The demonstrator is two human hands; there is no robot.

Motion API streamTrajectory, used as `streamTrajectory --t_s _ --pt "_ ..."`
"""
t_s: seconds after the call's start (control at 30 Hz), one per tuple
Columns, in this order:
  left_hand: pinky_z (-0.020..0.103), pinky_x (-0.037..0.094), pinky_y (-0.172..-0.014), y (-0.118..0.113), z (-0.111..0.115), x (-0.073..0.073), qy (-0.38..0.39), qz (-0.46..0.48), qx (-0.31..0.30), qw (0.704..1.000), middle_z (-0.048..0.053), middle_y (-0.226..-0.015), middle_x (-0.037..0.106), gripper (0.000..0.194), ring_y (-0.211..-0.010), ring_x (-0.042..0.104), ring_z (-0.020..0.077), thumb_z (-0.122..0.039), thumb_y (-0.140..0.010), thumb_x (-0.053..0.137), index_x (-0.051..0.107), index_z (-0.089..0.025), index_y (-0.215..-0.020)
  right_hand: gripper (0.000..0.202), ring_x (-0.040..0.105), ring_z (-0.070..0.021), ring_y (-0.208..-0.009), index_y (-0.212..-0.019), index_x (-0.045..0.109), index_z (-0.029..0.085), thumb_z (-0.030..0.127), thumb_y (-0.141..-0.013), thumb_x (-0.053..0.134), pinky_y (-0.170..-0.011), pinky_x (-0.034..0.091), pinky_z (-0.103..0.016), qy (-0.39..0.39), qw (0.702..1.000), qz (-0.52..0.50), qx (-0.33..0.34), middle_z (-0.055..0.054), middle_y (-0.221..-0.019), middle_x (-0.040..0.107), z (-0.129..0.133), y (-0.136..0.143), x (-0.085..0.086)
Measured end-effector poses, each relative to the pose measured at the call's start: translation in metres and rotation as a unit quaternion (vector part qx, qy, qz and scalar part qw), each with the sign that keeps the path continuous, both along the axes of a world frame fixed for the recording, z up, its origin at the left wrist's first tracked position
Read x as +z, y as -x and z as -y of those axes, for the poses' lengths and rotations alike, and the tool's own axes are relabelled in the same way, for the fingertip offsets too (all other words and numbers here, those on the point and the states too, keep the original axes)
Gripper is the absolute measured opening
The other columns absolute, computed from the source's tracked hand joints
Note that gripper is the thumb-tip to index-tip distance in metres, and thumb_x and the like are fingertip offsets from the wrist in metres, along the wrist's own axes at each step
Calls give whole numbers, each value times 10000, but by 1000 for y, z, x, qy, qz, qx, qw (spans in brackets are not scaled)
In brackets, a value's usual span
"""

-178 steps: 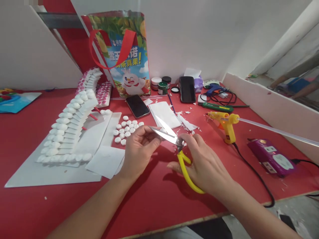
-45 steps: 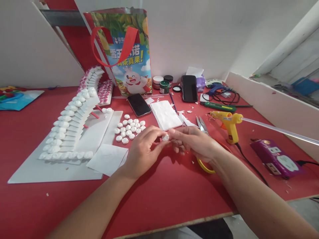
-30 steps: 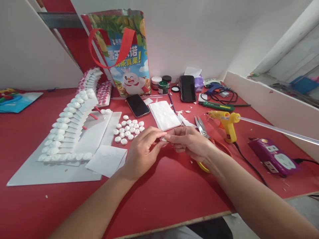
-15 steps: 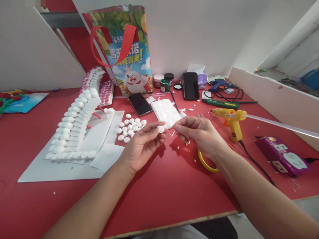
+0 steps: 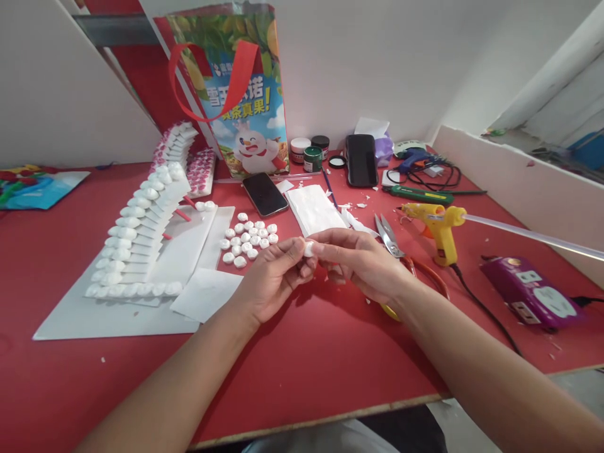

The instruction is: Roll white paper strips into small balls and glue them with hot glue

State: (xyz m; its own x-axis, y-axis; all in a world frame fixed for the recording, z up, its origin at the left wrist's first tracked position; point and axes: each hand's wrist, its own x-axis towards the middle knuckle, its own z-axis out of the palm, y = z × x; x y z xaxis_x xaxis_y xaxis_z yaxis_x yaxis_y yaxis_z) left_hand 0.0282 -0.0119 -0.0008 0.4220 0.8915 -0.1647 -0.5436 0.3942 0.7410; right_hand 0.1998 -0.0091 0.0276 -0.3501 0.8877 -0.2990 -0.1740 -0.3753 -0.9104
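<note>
White, small and rounded, apparently of paper, the workpiece (image 5: 309,249) sits above the red tabletop (image 5: 292,377), gripped between the fingertips of both hands. Clock positions are read from this piece, 12 o'clock pointing away from the person. The left hand (image 5: 270,283) pinches it from the 9 o'clock side, thumb against curled fingers; the right hand (image 5: 365,259) closes thumb and forefinger on it from the 3 o'clock side. For good results, support the piece with the left pinch and shape the edge with the right, using light, even pressure; excess force could flatten the folds. Use the cluster of round, folded white pieces (image 5: 246,237) at 9 o'clock as the size reference. Containers: three squat jars stand close together near 12 o'clock, one white-lidded (image 5: 301,145), one black-lidded (image 5: 320,142) and one dark green (image 5: 313,159). Contents of the first two are hidden; whether the green is paint or a lid cannot be told. Beside them lies a black-rimmed disc with a white centre (image 5: 336,162). At 11 o'clock stands a glossy, printed carrier bag with red handles (image 5: 255,148); its contents are not visible.
</note>
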Motion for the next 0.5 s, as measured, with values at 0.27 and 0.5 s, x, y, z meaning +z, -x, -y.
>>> streamTrajectory --t_s 0.27,0.5 --pt "152 403 -539 -1 3 -1 -23 -85 23 996 -4 -630 588 331 -551 470 46 -424 -763 860 748 -113 -778 523 560 -86 -541 -918 724 117 456 -584 941 -443 419 -208 -1 1000 5 0 -16 -701 687 -2 1 -8" --pt "159 345 -486 -4 1 7 14 -72 2 997 -11 -595 556 368 -514 414 46 -436 -739 868 683 -122 -689 438 546 -77 -533 -1154 678 180 433 -814 789 -462 447 -229 -140 987 75 -16 22 -801 622 1 -11 -1"
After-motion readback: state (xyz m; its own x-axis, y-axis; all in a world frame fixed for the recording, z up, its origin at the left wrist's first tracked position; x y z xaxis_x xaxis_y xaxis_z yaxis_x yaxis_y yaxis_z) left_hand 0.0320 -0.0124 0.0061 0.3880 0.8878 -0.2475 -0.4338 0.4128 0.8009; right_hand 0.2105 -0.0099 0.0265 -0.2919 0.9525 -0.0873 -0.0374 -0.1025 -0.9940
